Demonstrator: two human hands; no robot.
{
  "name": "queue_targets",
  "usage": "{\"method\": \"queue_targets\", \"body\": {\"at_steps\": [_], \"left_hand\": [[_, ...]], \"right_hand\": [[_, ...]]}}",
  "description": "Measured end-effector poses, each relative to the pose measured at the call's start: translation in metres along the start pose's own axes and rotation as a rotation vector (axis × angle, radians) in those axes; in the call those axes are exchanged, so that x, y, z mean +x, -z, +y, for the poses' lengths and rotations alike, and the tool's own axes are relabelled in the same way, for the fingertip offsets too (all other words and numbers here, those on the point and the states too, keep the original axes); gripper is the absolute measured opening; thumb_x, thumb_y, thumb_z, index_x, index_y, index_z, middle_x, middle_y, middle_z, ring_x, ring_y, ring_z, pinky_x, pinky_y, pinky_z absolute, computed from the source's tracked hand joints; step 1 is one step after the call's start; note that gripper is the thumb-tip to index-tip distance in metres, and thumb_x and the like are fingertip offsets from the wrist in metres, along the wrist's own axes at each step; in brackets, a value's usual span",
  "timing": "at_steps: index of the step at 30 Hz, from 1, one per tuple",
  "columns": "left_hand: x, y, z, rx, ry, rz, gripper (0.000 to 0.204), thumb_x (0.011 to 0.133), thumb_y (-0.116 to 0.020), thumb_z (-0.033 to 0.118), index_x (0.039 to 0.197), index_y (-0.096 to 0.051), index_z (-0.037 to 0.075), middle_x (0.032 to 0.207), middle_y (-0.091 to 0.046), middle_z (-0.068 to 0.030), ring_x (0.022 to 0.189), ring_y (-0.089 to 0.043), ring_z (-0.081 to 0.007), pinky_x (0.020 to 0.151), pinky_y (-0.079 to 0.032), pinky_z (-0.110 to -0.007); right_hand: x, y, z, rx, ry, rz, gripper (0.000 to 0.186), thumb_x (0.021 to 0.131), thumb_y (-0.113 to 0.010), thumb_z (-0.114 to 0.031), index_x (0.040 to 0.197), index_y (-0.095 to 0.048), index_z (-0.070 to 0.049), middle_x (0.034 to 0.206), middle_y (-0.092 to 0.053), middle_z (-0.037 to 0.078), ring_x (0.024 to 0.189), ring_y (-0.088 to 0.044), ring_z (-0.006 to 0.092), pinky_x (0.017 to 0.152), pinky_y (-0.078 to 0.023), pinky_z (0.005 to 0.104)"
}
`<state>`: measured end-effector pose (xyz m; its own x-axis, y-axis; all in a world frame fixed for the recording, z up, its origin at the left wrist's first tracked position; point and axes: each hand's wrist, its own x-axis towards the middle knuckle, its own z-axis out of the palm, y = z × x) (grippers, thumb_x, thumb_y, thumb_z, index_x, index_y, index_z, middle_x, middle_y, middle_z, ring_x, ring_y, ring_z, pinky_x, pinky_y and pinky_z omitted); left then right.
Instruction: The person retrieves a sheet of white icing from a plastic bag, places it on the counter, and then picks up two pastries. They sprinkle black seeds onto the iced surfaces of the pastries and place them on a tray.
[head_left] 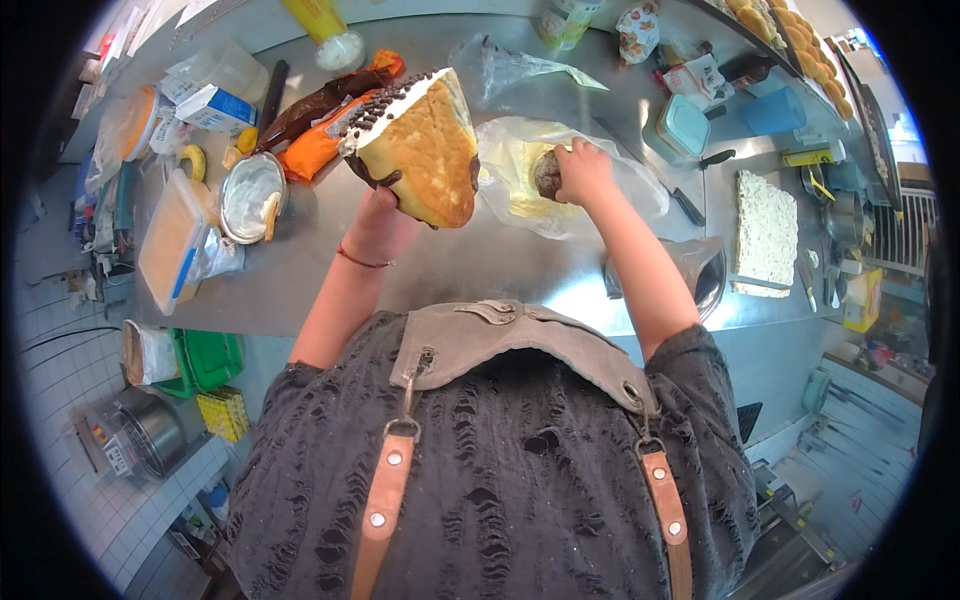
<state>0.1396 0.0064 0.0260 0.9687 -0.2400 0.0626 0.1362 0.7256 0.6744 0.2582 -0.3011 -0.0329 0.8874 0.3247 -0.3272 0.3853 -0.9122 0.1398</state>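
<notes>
My left hand grips a large golden-brown cake from below, holding it tilted above the steel table. White cream studded with dark chocolate chips covers one side of the cake, and chocolate smears mark its lower edges. Right of it, my right hand has its fingers closed round a dark brown roundish lump; its exact kind does not show. Under that hand lies a crumpled clear plastic bag with pale yellow stuff spread in it.
Orange and brown piping bags lie behind the cake. A steel bowl of white cream and a plastic container stand left. Rightward are a black-handled knife, a lidded box and a pale speckled slab.
</notes>
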Motion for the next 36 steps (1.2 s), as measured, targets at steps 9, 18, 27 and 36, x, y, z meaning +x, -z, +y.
{"method": "queue_targets", "body": {"at_steps": [9, 18, 27, 36], "left_hand": [[-0.016, -0.076, 0.046, 0.242, -0.048, -0.096, 0.08, 0.084, -0.076, 0.015, 0.153, -0.038, 0.0, 0.148, -0.052, -0.0096, 0.139, -0.05, -0.0251, 0.114, -0.043, -0.042], [0.094, -0.152, -0.013, 0.703, 0.489, -0.454, 0.073, 0.083, -0.081, 0.015, 0.146, -0.046, 0.003, 0.129, -0.062, -0.006, 0.118, -0.059, -0.0144, 0.097, -0.052, -0.033], [0.176, -0.112, -0.09, 1.725, 0.941, -0.699, 0.087, 0.068, -0.095, 0.04, 0.127, -0.059, -0.013, 0.118, -0.068, -0.019, 0.105, -0.068, -0.0245, 0.09, -0.055, -0.036], [0.205, -0.075, -0.168, 2.151, 1.137, -0.576, 0.087, 0.057, -0.094, 0.043, 0.124, -0.069, -0.006, 0.126, -0.071, -0.0155, 0.108, -0.071, -0.0288, 0.092, -0.057, -0.041]], "right_hand": [[-0.184, 0.026, 0.037, 1.375, -0.246, 0.495, 0.078, 0.075, -0.084, -0.017, 0.145, -0.051, -0.008, 0.132, -0.06, 0.014, 0.124, -0.06, 0.0283, 0.102, -0.051, 0.0395], [-0.278, 0.001, 0.071, 2.611, 0.279, 0.716, 0.07, 0.091, -0.073, -0.028, 0.148, -0.043, -0.002, 0.13, -0.06, 0.016, 0.111, -0.062, 0.0301, 0.091, -0.051, 0.0402], [-0.34, -0.025, 0.087, 2.655, 0.148, 0.908, 0.084, 0.08, -0.078, -0.033, 0.149, -0.04, -0.003, 0.138, -0.049, 0.021, 0.118, -0.054, 0.0381, 0.093, -0.046, 0.0443], [-0.377, -0.039, 0.089, 2.641, 0.056, 1.043, 0.094, 0.073, -0.08, -0.037, 0.153, -0.039, -0.009, 0.146, -0.045, 0.019, 0.121, -0.052, 0.0396, 0.093, -0.045, 0.0469]]}}
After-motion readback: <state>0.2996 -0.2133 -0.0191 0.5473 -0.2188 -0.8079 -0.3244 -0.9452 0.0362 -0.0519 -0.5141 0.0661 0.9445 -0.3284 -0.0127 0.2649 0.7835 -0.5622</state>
